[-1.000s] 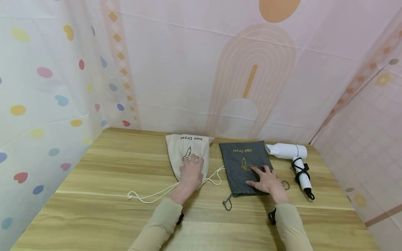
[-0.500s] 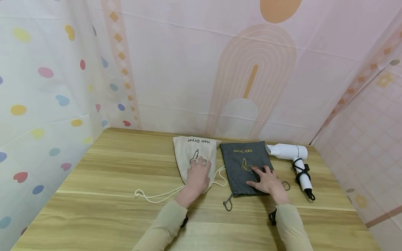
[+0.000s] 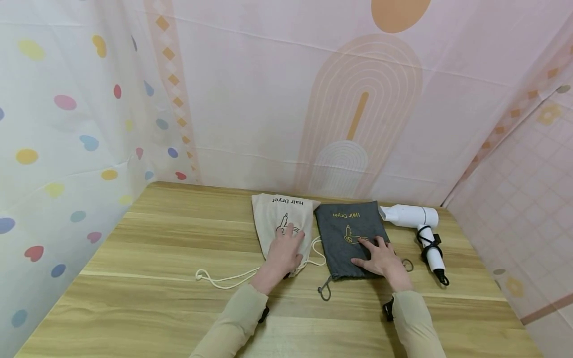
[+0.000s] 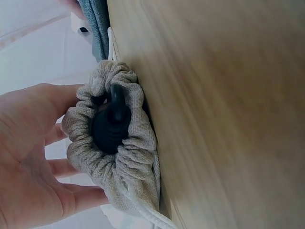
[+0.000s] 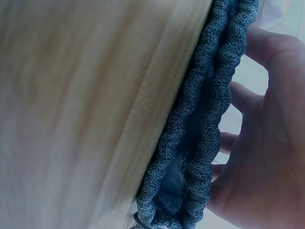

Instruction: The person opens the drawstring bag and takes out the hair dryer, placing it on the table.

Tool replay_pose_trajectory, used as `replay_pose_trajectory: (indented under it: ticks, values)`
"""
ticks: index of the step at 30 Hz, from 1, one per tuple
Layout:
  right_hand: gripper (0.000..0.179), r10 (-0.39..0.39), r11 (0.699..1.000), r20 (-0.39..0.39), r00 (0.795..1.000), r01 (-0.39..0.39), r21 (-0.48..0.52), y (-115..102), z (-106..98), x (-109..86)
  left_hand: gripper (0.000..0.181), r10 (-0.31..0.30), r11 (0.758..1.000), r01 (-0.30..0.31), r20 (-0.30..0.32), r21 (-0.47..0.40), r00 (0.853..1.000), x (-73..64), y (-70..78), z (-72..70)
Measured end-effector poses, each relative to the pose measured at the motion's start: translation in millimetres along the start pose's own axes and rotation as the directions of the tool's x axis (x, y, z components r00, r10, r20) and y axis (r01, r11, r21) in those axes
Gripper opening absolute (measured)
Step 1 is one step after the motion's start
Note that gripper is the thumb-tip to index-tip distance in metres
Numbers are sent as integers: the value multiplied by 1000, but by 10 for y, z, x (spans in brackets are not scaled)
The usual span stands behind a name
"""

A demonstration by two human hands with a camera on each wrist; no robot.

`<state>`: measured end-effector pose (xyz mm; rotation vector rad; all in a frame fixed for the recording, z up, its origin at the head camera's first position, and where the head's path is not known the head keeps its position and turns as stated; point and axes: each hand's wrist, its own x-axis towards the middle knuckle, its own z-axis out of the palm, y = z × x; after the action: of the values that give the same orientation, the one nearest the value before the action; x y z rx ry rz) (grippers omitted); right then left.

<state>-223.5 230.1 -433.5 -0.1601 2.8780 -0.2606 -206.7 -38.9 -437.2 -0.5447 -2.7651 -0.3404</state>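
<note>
In the head view my left hand (image 3: 285, 248) rests on a beige drawstring pouch (image 3: 264, 211) printed "Hair Dryer", fingers spread across its front. The left wrist view looks into the pouch's gathered mouth, where a black ribbed end with a loop (image 4: 112, 121) shows; the rest of what is inside is hidden. My right hand (image 3: 379, 257) lies with spread fingers on a dark grey drawstring pouch (image 3: 333, 253) with gold "Hair Dryer" lettering. Its mouth gapes slightly in the right wrist view and the pouch lies fairly flat. The two pouches sit side by side, their upper corners meeting.
A white hair dryer (image 3: 409, 216), its black cord wound round the handle, lies right of the grey pouch. The beige pouch's cream cord (image 3: 228, 283) trails left on the wooden table (image 3: 147, 308). Patterned curtains (image 3: 250, 99) hang behind and at both sides.
The beige pouch has slid right under my left hand until beside the grey pouch, its cord trailing along. The black loop now shows at its mouth in the head view. My right hand has stayed put.
</note>
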Motion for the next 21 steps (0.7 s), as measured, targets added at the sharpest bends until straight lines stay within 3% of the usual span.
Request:
replay_pose_trajectory:
  ticks: [16, 21]
  values:
    - [72, 12, 1000, 4, 1000, -12, -11, -9, -10, -16, 48, 30, 979, -14, 80, -203, 996, 30, -66, 4]
    - [70, 9, 999, 2, 1000, -9, -44, -19, -2, -14, 56, 52, 960, -4, 164, -278, 985, 27, -152, -27]
